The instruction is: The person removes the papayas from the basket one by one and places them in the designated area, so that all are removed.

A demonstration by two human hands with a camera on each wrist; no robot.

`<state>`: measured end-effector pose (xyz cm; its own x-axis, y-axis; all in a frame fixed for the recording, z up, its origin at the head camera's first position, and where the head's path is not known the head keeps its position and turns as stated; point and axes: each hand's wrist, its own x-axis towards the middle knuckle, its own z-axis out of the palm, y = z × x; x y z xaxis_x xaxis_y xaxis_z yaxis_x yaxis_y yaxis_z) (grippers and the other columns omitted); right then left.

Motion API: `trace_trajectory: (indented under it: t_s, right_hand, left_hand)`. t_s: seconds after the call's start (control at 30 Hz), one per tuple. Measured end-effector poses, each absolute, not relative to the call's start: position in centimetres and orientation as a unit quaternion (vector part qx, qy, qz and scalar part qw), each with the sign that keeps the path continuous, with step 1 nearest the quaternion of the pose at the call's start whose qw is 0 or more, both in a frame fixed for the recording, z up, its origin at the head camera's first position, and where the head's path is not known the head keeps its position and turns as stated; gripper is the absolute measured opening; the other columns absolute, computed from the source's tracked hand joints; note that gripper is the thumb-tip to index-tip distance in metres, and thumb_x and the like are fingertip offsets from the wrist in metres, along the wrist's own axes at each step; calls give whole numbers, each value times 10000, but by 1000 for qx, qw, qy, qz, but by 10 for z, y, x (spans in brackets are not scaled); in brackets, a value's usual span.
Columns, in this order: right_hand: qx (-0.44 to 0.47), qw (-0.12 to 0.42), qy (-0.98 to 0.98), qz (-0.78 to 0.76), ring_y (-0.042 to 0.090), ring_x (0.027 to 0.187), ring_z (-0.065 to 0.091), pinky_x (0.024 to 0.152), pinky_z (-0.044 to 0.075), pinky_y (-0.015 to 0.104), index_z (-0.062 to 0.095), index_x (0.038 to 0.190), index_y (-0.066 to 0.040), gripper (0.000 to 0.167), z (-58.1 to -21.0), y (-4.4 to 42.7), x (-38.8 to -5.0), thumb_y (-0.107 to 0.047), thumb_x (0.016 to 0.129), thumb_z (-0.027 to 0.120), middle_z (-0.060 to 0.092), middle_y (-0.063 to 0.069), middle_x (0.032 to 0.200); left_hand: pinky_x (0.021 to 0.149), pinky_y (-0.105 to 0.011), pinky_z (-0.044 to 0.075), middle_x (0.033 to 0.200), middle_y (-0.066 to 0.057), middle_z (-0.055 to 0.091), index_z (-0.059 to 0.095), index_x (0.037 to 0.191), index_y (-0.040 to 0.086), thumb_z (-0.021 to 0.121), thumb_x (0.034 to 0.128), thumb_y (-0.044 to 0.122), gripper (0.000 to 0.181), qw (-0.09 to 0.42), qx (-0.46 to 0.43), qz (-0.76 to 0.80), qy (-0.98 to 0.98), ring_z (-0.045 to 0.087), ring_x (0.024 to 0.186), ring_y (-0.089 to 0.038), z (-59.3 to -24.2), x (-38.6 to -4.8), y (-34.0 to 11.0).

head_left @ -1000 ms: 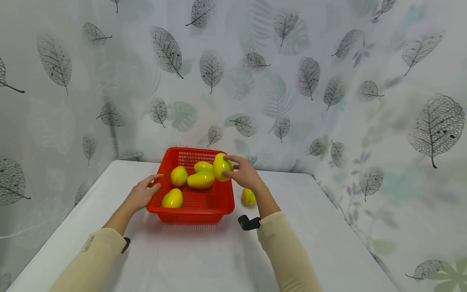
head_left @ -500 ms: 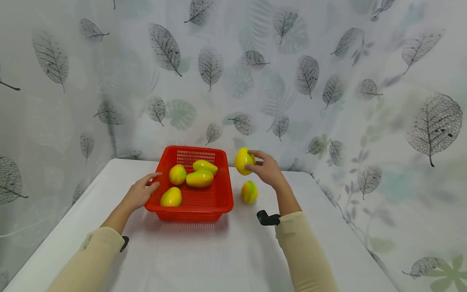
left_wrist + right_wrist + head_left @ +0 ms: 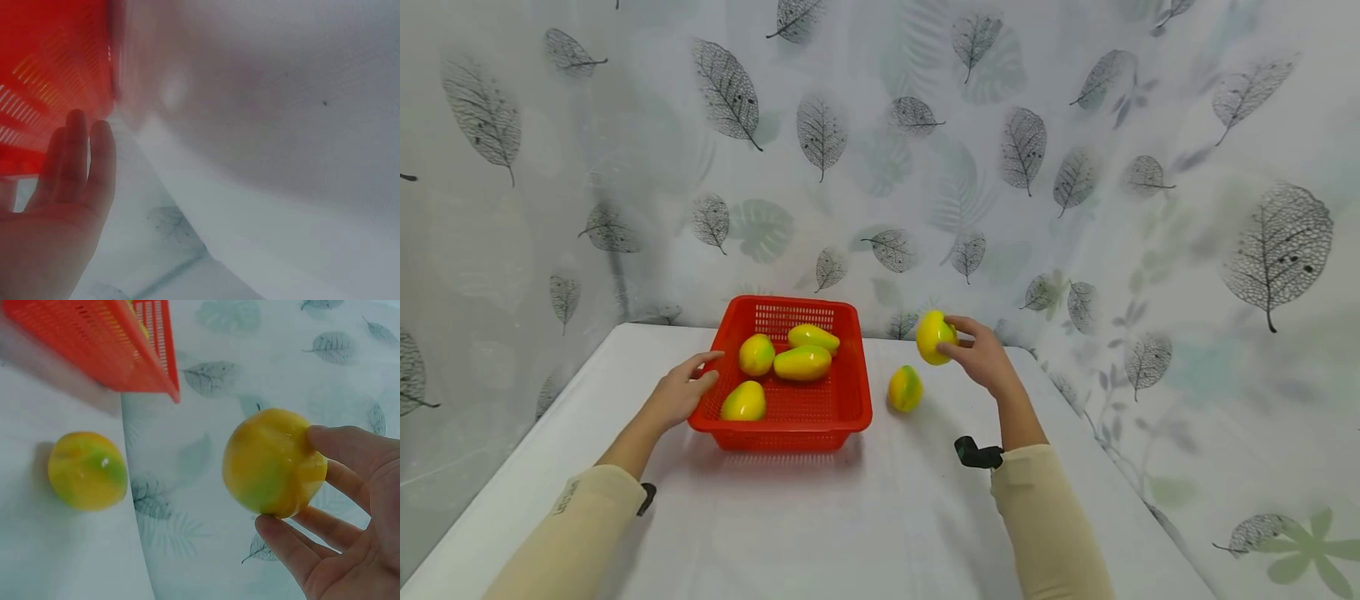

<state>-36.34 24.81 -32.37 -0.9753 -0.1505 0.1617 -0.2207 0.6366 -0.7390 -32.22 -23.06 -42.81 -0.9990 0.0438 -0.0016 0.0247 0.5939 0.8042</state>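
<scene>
A red plastic basket stands on the white table with several yellow fruits inside, among them a long one. My left hand is at the basket's left side, its fingers fairly straight against the wall in the left wrist view. To the right of the basket, my right hand holds a yellow-green fruit above the table between thumb and fingers; the right wrist view shows this fruit pinched at its side. Another yellow-green fruit lies on the table between basket and right hand.
The white table reaches back to a curtain-like backdrop printed with leaves, which also runs along both sides. Dark wrist devices, one of them at the right cuff, sit on both wrists.
From above the basket's right rim, my right hand has moved right with its fruit, past the fruit on the table. My left hand stays at the basket's side. The head view has shifted slightly.
</scene>
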Motion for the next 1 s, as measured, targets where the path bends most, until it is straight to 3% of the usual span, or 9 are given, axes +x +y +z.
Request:
trace_trajectory:
  t_s: [0.33, 1.0]
  right_hand:
    - [85, 43, -913, 397, 455, 1392, 513, 1126, 464, 576, 452, 1553, -97, 617, -339, 266, -362, -274, 1003, 668, 404, 206, 1613]
    - [42, 23, -918, 393, 438, 1403, 509, 1130, 463, 573, 461, 1551, -120, 618, -364, 278, -365, -279, 996, 679, 398, 186, 1622]
  left_hand:
    - [926, -490, 614, 1512, -338, 394, 296, 1620, 105, 409, 1113, 291, 552, 9, 20, 449, 893, 531, 1242, -475, -427, -321, -232]
    - [921, -482, 618, 1508, -329, 407, 299, 1620, 115, 410, 1117, 292, 546, 8, 19, 459, 888, 545, 1228, -461, -428, -320, -230]
